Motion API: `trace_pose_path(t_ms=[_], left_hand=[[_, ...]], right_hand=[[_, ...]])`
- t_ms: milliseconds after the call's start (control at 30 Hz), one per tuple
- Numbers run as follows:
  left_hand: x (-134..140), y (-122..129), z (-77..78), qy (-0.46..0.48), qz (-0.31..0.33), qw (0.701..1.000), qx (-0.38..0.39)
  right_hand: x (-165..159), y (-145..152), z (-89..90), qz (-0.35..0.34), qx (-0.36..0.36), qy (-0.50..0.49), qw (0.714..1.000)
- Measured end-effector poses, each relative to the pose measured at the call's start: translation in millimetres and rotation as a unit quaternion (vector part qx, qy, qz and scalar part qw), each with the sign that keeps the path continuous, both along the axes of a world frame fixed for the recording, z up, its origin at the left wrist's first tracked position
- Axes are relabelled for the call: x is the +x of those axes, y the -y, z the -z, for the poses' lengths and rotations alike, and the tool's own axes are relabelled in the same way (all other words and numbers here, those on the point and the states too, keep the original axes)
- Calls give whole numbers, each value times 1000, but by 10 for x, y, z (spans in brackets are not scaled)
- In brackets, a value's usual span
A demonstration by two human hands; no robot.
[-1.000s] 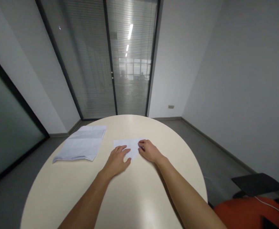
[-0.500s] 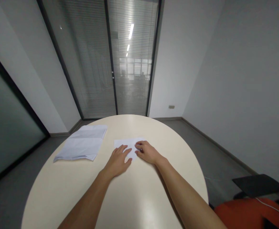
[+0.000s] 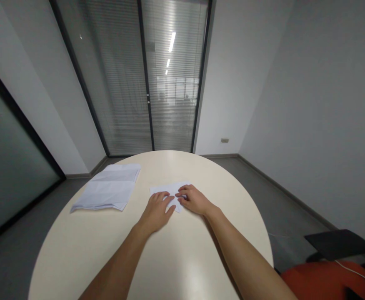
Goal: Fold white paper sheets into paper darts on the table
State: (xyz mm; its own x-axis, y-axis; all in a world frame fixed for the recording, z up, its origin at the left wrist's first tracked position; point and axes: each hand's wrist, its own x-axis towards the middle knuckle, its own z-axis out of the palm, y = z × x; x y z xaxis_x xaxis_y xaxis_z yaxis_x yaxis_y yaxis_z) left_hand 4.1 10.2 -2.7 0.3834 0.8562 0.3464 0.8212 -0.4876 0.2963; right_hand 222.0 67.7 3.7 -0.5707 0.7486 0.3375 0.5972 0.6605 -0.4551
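Note:
A small white sheet of paper [image 3: 170, 188] lies on the round cream table, partly covered by both hands. My left hand [image 3: 157, 211] rests palm down over its left part, fingers spread and thumb pointing right. From the other side, my right hand [image 3: 196, 201] touches the paper with bent fingertips, its thumb apart from the fingers. The fingertips of the two hands almost meet near the middle of the sheet. A lower corner of the paper shows between the thumbs.
Larger folded white sheets [image 3: 110, 187] lie at the table's left side. The round table [image 3: 226, 183] has its far edge near a glass partition with blinds [image 3: 120, 112]. An orange chair [image 3: 320, 281] with a black part stands at the lower right.
The paper has turned slightly, its left edge dipping and a lower corner showing more. My left hand has shifted a little right, closer to my right fingertips.

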Motion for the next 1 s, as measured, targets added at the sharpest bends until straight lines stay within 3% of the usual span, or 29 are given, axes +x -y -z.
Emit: trace_pose_path(t_ms=[300, 533, 867, 1000], left_hand=[[-11, -14, 40, -17, -71, 997, -22], [-47, -43, 84, -3, -35, 999, -40], [-47, -63, 12, -15, 34, 999, -4], [-31, -37, -69, -25, 31, 999, 10]], right_hand=[[-30, 102, -116, -29, -71, -7, 997], [36, 42, -26, 6, 15, -29, 999], [49, 36, -76, 41, -2, 15, 999], [42, 64, -124, 49, -19, 28, 998]])
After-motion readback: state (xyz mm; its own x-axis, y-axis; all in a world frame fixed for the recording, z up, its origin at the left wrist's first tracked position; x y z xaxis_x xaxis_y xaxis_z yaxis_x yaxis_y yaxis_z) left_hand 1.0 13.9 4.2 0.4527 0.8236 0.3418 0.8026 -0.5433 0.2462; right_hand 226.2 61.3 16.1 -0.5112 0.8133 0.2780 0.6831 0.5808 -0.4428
